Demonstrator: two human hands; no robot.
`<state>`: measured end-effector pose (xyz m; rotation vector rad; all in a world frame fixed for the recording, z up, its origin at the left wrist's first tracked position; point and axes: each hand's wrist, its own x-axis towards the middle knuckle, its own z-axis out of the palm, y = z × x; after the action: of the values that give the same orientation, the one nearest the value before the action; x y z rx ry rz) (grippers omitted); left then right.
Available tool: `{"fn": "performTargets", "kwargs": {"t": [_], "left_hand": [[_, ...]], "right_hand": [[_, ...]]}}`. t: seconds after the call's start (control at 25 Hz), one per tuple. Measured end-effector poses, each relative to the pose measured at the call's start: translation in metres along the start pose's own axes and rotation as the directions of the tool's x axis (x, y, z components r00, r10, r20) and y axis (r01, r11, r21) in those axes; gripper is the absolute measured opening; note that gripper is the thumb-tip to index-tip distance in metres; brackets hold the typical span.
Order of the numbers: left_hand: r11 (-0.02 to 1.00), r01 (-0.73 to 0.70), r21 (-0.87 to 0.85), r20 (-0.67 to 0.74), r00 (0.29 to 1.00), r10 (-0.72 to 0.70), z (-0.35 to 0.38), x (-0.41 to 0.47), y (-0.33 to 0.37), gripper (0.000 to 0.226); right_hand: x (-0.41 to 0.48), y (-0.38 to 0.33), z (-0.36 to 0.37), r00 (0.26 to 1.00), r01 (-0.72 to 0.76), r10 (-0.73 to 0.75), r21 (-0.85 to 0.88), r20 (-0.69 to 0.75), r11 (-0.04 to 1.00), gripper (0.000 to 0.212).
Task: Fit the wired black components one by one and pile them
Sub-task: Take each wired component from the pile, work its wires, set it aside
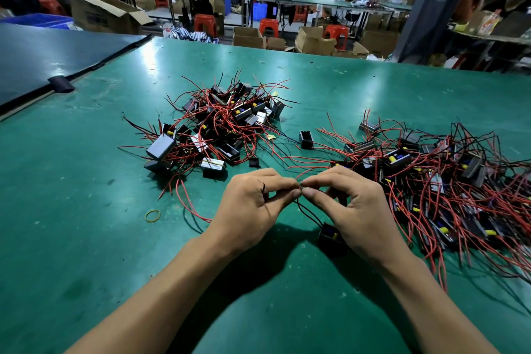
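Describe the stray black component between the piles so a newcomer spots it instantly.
On the green table lie two tangles of red-wired black components, a left pile and a right pile. In the gap between them sits a single black box, touching no other box.

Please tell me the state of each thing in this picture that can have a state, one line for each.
left hand: pinches the wire ends.
right hand: pinches the same wire ends.
wire ends: held together between both hands.
black component: open side up, partly hidden by the right hand.
left pile: loose, tangled.
right pile: loose, tangled, spread wider.
rubber band: lying flat, untouched.
cardboard box: flaps open.
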<state>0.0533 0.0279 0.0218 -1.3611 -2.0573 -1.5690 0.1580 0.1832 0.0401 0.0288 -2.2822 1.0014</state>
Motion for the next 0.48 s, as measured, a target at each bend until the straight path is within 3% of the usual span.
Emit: {"fn": "performTargets", "kwargs": {"t": [0.12,0.28,0.4,0.48], "left_hand": [[0.999,-0.021,0.033,-0.014,1.000,0.022,0.0000,-0.0004,0.0006,0.008],[0.994,-0.050,0.096,-0.010,0.999,0.051,0.0002,-0.0013,-0.0001,0.008],[0.991,-0.066,0.118,0.009,0.998,0.065,0.0014,-0.0020,0.0008,0.009],[0.992,-0.049,0.116,-0.005,0.999,0.050,0.0014,-0.0019,-0.0003,0.009]], "right_hand": [[0.0002,-0.0027,-0.0017,0.991,-0.123,0.122,0.024,0.050,0.992,0.004],[-0.0005,-0.0078,0.0021,0.969,-0.234,0.231,0.027,0.091,0.972,0.014],[0.0022,-0.0076,0.0019,0.924,-0.373,0.356,0.123,0.137,0.920,0.020],[0.0015,-0.0065,-0.0005,0.931,-0.348,0.331,0.099,0.153,0.932,0.017]]}}
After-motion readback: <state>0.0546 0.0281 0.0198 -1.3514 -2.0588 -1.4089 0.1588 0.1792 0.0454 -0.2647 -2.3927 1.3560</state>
